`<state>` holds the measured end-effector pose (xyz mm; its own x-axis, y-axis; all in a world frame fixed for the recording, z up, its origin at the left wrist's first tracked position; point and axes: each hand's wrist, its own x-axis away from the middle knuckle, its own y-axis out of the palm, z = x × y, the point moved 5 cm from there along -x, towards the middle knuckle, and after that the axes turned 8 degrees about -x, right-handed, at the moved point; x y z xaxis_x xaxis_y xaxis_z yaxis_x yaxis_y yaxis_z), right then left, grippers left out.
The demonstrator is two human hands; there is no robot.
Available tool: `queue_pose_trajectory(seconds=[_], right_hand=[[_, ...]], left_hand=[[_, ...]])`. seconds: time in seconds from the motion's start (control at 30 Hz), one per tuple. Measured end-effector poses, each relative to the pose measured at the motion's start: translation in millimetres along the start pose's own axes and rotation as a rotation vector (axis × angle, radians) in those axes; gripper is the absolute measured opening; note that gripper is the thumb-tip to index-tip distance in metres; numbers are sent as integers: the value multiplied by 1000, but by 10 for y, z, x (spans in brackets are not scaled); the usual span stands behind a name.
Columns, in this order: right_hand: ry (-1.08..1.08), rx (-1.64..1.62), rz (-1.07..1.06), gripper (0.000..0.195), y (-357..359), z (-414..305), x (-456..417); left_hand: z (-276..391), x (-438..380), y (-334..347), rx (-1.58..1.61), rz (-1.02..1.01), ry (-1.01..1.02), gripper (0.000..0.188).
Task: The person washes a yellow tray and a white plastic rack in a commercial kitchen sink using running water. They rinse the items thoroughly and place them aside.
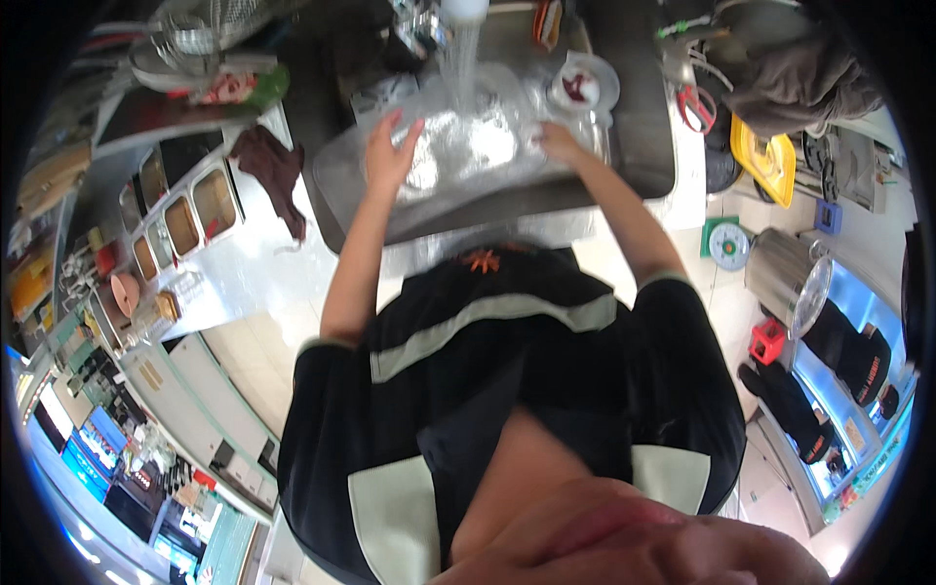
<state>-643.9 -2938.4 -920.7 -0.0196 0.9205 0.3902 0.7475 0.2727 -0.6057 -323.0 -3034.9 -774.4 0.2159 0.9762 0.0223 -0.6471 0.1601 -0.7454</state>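
Observation:
Water runs from a faucet (466,9) at the top into a metal sink (504,212), onto what looks like a large transparent plastic container or lid (457,157); glare hides its exact shape. My left hand (391,150) rests at its left part, thumb and fingers spread. At its right side is my right hand (559,142), fingers bent over the edge; whether they grip it cannot be told. Just above my right hand stands a clear container (585,84) with something white and dark red inside.
Left of the sink, a dark brown cloth (270,172) lies on the counter beside several ingredient bins (216,197). Red-handled scissors (696,110), a yellow tray (764,161) and a grey cloth (797,80) are at the right. A dial scale (727,245) and a steel pot (782,274) stand farther right.

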Motion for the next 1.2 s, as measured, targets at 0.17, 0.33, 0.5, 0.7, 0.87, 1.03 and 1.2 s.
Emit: queue_pose_trajectory(seconds=[0.17,0.33,0.5,0.7,0.87,1.03,1.2], right_hand=[[106,260,-148,38,-659,-1193,-163],[-295,183,643,39,-1726,-1859,-1153],[42,325,520,57,-2219,-2026,-2409],[-12,-63,730,52,-2314,-1293,-2615],[-41,-159,701,39,-1976,-1672,-1703],[-131,-265,860,18,-1640,-579,-675],[-76,65,482,20,-1146,524,-470]], left_hand=[[603,-168,-587,463,154,31,58],[1320,-533,-890,527,249,138,73],[1105,-707,-542,340,218,147,67],[448,-1384,-268,759,71,-111,49],[132,-2489,126,944,-269,-433,79],[4,-3146,410,1417,-137,-466,28],[580,-3197,7,1701,-35,-229,31]])
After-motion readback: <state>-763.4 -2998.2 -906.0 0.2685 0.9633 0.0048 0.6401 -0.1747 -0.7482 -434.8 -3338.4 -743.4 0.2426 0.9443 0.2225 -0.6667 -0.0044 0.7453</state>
